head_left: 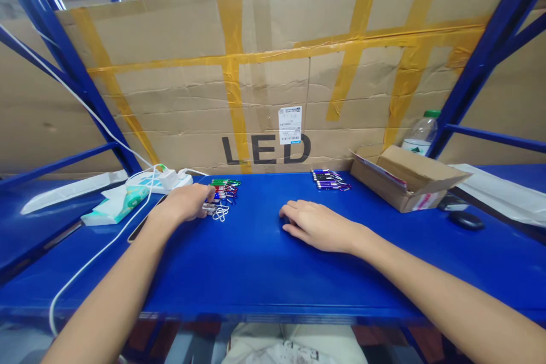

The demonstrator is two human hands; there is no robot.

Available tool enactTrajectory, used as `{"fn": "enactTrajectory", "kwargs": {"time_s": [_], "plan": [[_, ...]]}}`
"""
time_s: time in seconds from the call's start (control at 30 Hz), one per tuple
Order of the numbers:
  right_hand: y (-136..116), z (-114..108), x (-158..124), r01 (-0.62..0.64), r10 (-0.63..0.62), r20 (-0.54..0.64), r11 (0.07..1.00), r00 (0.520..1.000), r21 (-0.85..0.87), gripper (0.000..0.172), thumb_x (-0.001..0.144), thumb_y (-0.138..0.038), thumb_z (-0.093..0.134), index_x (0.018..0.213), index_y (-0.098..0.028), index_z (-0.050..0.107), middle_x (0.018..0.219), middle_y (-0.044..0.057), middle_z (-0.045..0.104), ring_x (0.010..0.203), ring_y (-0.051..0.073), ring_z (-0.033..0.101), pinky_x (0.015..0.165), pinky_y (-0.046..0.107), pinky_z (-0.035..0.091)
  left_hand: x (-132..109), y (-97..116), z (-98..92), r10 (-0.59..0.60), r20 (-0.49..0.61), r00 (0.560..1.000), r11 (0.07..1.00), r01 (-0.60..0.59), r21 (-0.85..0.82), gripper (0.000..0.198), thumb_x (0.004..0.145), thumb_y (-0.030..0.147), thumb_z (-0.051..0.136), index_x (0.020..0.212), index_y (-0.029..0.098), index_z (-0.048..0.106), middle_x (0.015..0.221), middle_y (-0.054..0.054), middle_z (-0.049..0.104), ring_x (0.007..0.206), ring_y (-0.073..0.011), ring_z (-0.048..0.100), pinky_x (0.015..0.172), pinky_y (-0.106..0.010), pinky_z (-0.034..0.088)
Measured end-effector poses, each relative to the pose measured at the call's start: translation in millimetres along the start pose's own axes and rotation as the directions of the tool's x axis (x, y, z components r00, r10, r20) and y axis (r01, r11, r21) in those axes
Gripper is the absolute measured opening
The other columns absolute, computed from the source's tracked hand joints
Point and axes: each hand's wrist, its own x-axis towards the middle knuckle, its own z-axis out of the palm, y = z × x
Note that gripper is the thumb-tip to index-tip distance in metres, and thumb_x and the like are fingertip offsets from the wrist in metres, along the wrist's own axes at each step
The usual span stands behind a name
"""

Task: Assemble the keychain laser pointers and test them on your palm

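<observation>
On the blue table, my left hand [184,203] is bent over the left ends of a row of small keychain flashlights with carabiner clips. Green [219,182] and red flashlights [225,189] lie at the far end of this row. A blue one [220,196] is partly covered by my fingers, which close around its end. Nearest me is a silver flashlight [210,208] with its clip [220,214]. My right hand [318,224] rests palm down on the tabletop, empty, fingers slightly bent and thumb apart. Farther back lies a second group of black and purple flashlights [328,180].
At right stand an open cardboard box [405,179], a bottle with a green cap [422,133] and a black mouse [466,220]. A tissue pack [117,205], white cable [102,247], power strip [147,181] and phone [143,227] lie left. Cardboard [191,102] walls the back.
</observation>
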Motion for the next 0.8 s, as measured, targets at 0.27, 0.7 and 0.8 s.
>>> {"fn": "enactTrajectory", "kwargs": {"time_s": [0.27,0.7,0.8], "plan": [[0.6,1.1,0.6,0.001,-0.001,-0.009,1.000,1.000,0.002,0.020,0.111,-0.032,0.054,0.121,-0.018,0.065,0.117,0.014,0.072,0.106,0.029,0.069,0.091,0.040,0.052,6.8,-2.1,4.6,0.004,-0.025,1.000,1.000,-0.004,-0.013,0.038,0.087,0.024,0.077,0.125,0.025,0.074,0.117,-0.012,0.079,0.108,-0.0327,0.075,0.079,-0.032,0.049],[1.8,1.4,1.0,-0.018,0.017,-0.008,0.999,1.000,-0.026,0.020,0.111,-0.033,0.054,0.121,-0.018,0.064,0.117,0.013,0.072,0.106,0.028,0.070,0.089,0.037,0.051,10.2,-3.4,9.5,-0.025,-0.065,0.998,1.000,0.025,0.000,0.051,0.089,0.030,0.075,0.137,0.016,0.065,0.131,-0.019,0.073,0.118,-0.0357,0.072,0.095,-0.037,0.054],[1.8,0.5,1.5,-0.026,0.026,-0.008,0.999,1.000,-0.043,0.019,0.111,-0.033,0.054,0.120,-0.018,0.064,0.118,0.013,0.072,0.106,0.029,0.070,0.088,0.037,0.051,13.2,-5.8,14.2,-0.080,-0.041,0.996,0.997,0.080,0.003,0.059,0.089,0.031,0.075,0.143,0.012,0.060,0.129,-0.023,0.074,0.119,-0.0381,0.073,0.094,-0.038,0.054]]}}
